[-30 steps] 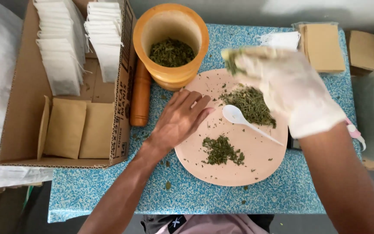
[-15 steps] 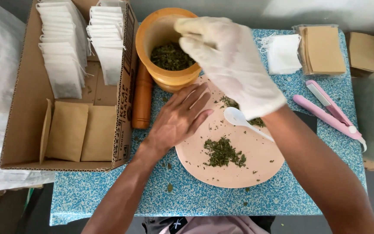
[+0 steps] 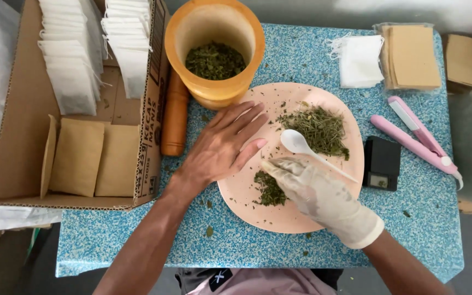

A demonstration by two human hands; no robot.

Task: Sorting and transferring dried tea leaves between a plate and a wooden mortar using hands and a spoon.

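Pinching at a small heap of dried green herbs (image 3: 270, 189) near the plate's near edge, the gloved right hand (image 3: 318, 194) has come down from above the mortar, where it hovered half a second ago, and its fingertips now close on the crumbled leaves. The bare left hand (image 3: 222, 147) stays flat and open, holding nothing, its fingers spread over the left rim of the round pink plate (image 3: 301, 216), as before. A larger heap of herbs (image 3: 318, 127) lies on the plate's far side, with a white plastic spoon (image 3: 307, 150) resting between the two heaps. An orange mortar (image 3: 217, 87) holding more herbs stands just beyond the plate, a wooden pestle (image 3: 175, 114) lying to the plate's left beside a cardboard box (image 3: 23, 136) of white and brown sachets. Right of the plate on the speckled blue tabletop (image 3: 411, 218) sit a small black scale (image 3: 383, 163) and a pink sealer (image 3: 416, 136).
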